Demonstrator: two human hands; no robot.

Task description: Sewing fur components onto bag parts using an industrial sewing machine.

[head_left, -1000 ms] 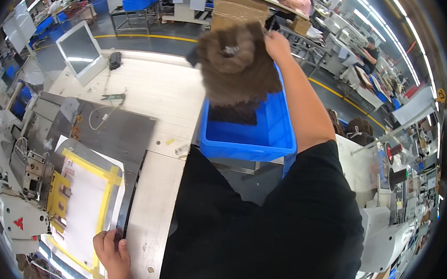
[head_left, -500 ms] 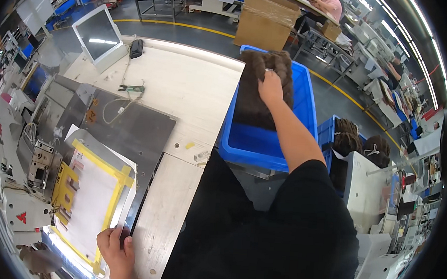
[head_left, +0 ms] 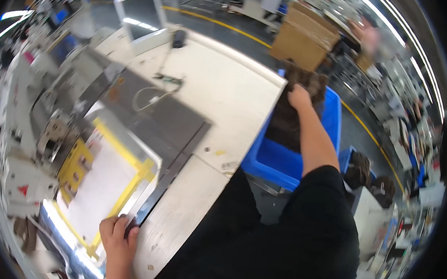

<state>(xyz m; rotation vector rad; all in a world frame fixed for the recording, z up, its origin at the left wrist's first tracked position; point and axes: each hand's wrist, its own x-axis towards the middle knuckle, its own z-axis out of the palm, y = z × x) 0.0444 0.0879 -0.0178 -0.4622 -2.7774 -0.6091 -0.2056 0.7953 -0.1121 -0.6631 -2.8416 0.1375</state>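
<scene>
My left hand (head_left: 119, 235) is closed on the near right edge of a flat template (head_left: 106, 178) with white paper and yellow tape, at the sewing machine (head_left: 31, 184) on the left. My right hand (head_left: 300, 98) reaches out, fingers bent onto brown furry pieces (head_left: 285, 133) in a blue bin (head_left: 316, 171) beyond the table's right edge. Its fingertips are partly hidden in the fur.
A pale worktable (head_left: 236, 104) carries a white-framed screen (head_left: 138, 22), green snips (head_left: 168, 79) and a dark grey plate (head_left: 178, 131). A cardboard box (head_left: 304, 34) stands behind the bin. More furry bundles (head_left: 360, 171) lie right. A blurred co-worker (head_left: 365, 35) sits farther back.
My right hand has lowered the fur piece into the blue bin. The view has turned, so the scene sits farther right and tilted. My left hand stays at the template's edge.
</scene>
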